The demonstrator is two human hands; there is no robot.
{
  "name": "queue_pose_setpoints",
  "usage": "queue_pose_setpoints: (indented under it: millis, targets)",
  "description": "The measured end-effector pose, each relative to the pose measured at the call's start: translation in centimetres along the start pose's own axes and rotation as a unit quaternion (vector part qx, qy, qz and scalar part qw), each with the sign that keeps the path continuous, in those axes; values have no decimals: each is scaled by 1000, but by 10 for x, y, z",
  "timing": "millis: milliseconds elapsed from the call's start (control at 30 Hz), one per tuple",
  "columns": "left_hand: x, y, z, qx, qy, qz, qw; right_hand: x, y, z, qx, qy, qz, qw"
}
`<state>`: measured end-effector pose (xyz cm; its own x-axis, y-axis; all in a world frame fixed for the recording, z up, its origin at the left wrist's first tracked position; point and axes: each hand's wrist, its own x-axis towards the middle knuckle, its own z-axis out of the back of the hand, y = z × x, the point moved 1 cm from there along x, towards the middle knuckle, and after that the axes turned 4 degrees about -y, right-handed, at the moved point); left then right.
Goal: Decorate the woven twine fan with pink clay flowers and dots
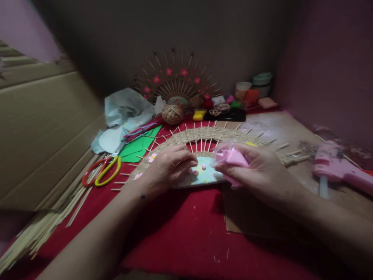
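Observation:
My right hand (258, 167) grips a packet of pink modelling clay (235, 157) in clear plastic. My left hand (170, 165) has its fingers drawn together over a pale patterned base (208, 175); whatever they hold, if anything, is hidden. Small pink balls (204, 167) lie on this base beside the left fingertips. Behind both hands arches a woven twine fan (201, 134) with thin sticks poking out. Pink flowers (152, 157) sit on its left side, and a yellow piece (251, 144) shows by my right hand.
Scissors (101, 171) and bamboo sticks (55, 217) lie left, near green sheets (135, 149). A pink glue gun (335, 163) rests at right. Behind are a twine ball (172, 113), a dark phone-like slab (233, 114) and a flowered fan (176, 77). Cardboard (43, 105) stands at left.

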<state>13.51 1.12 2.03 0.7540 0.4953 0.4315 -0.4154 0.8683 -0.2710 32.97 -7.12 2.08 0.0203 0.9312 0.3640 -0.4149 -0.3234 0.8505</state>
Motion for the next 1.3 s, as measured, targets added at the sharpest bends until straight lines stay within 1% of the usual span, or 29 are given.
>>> queue_pose_setpoints:
  millis: [167, 333, 400, 500, 567, 633, 767, 933, 1000, 1067, 1200, 1300]
  targets:
    - [0, 2, 6, -16, -10, 54, 998, 0, 1, 0, 3, 0, 11, 1000]
    - [1, -3, 14, -75, 58, 101, 990, 0, 0, 0, -1, 18, -9, 1000]
    - [1, -4, 15, -82, 63, 114, 988, 0, -1, 0, 1, 36, -14, 999]
    - [3, -2, 16, -88, 26, 132, 987, -1, -3, -1, 14, 80, -13, 997]
    - [3, 0, 17, -97, -9, 147, 984, -3, -4, -2, 25, 108, -27, 993]
    - [3, 0, 18, -123, -29, 167, 978, -4, -4, -3, 30, 133, -47, 989]
    - [3, -1, 20, -184, -30, 203, 961, -5, -2, -4, 12, 159, -56, 986]
    - [4, -7, 23, -220, -21, 203, 954, -16, 4, 4, -43, 185, -89, 978]
    - [3, -8, 29, -241, -40, 204, 948, -23, 7, 9, -73, 185, -93, 976]
    - [0, -7, 39, -264, -69, 213, 938, -30, 9, 13, -114, 184, -85, 973]
    - [-7, 0, 63, -267, -109, 243, 926, -36, 9, 16, -218, 160, -28, 962]
    - [-12, 13, 74, -257, -129, 269, 919, -37, 2, 14, -277, 146, 11, 950]
